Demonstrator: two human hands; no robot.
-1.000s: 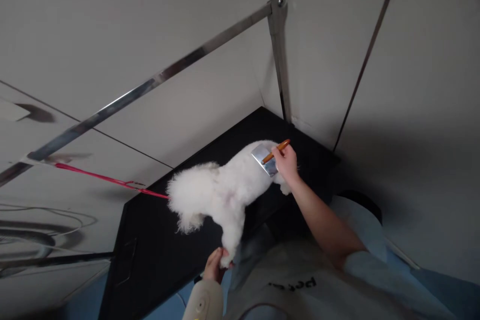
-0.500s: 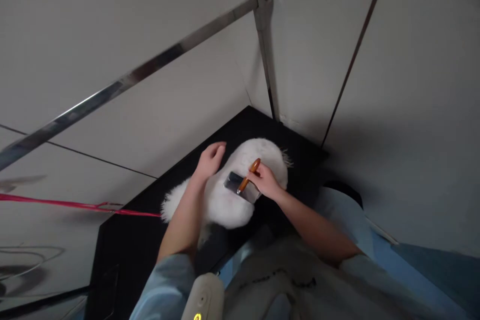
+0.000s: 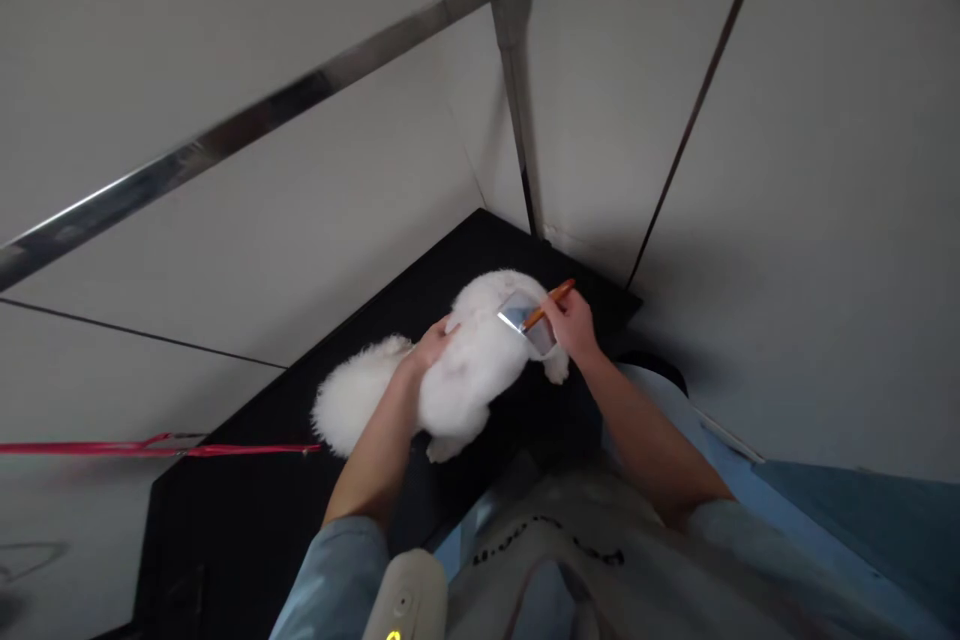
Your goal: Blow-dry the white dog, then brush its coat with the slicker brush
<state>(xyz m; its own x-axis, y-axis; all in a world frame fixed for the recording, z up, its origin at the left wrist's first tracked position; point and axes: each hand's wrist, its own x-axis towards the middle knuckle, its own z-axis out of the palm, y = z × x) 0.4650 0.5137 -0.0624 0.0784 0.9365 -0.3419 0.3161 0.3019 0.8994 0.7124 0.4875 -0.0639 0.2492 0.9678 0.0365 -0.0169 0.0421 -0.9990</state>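
Note:
A small fluffy white dog [image 3: 457, 370] stands on a black grooming table [image 3: 247, 510]. My left hand [image 3: 431, 342] rests on the dog's back, fingers curled over the fur. My right hand [image 3: 571, 325] grips a slicker brush [image 3: 529, 318] with an orange handle and a metal pad, pressed against the dog's far end. A red leash [image 3: 150, 447] runs from the dog's near end off to the left.
A metal grooming arm [image 3: 512, 70] rises at the table's far corner, its bar running left overhead. Pale walls close in behind and to the right. A beige device [image 3: 409, 600] sits on my chest at the bottom.
My left hand let go of the dog's leg and came up onto its back. My right hand moved the brush down the body, then back to the far end.

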